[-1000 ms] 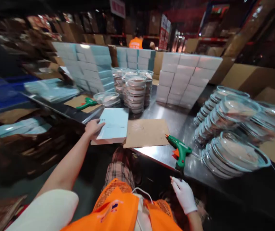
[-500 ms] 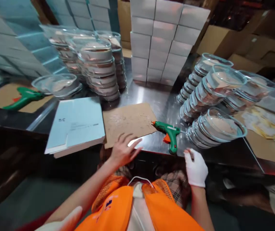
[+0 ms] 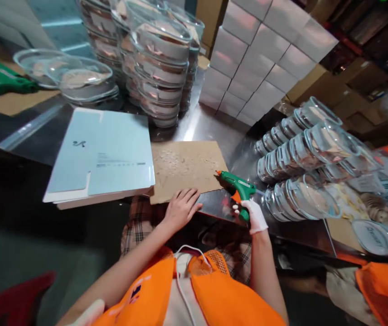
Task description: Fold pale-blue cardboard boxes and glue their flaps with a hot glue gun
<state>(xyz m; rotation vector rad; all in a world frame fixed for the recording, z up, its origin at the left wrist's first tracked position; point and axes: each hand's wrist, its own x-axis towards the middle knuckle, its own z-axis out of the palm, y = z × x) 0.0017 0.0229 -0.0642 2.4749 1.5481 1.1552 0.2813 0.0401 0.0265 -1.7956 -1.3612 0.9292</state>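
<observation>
My bare left hand [image 3: 182, 209] lies palm down, fingers stretched out, at the front edge of a glue-marked cardboard sheet [image 3: 190, 163]. A white glove covers my right hand [image 3: 253, 215], which is wrapped round the handle of a green glue gun [image 3: 237, 181] with an orange trigger. The gun lies on its side on the metal table, its orange nozzle over the cardboard's right edge. Left of the cardboard is a stack of flat light-blue printed card pieces [image 3: 109, 154], overhanging the table's front edge.
Stacked clear plastic tubs with paper inside [image 3: 162, 77] stand behind the card pieces. Further tub stacks [image 3: 292, 151] lean at the right. White boxes [image 3: 248, 59] rise at the back. A second green glue gun [image 3: 3, 81] lies far left. Someone's orange vest [image 3: 384, 290] shows lower right.
My right hand has moved left onto the glue gun and closed round its handle. My left hand has settled at the cardboard's front edge. The camera view has turned and tilted.
</observation>
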